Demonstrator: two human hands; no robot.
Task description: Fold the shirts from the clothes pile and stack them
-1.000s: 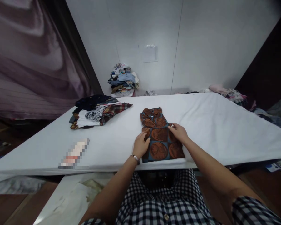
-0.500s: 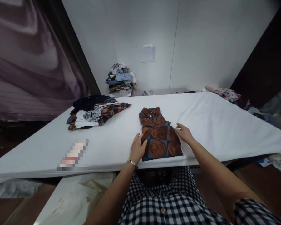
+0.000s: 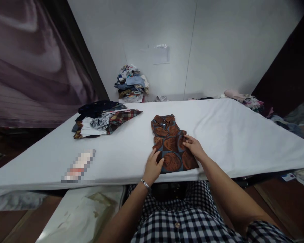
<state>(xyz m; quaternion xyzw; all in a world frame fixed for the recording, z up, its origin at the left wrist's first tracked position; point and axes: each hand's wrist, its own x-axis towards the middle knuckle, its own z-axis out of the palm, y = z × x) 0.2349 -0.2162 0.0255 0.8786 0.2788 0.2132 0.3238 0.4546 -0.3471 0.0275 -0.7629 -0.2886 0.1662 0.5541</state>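
Touches folded shirt (image 3: 171, 144) on both sides at near edge of white table (image 3: 116, 155).
Rests left hand (image 3: 152, 167), fingers spread, on left side; curls right hand (image 3: 194, 147) at right side, too unclear to tell if pinching.

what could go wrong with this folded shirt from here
The patterned shirt lies close to the front edge of the table, so a tug toward the person might slide it over. The right hand is at its side, where an uneven pull could loosen the folds. The bracelet behind the left hand might snag the cloth.
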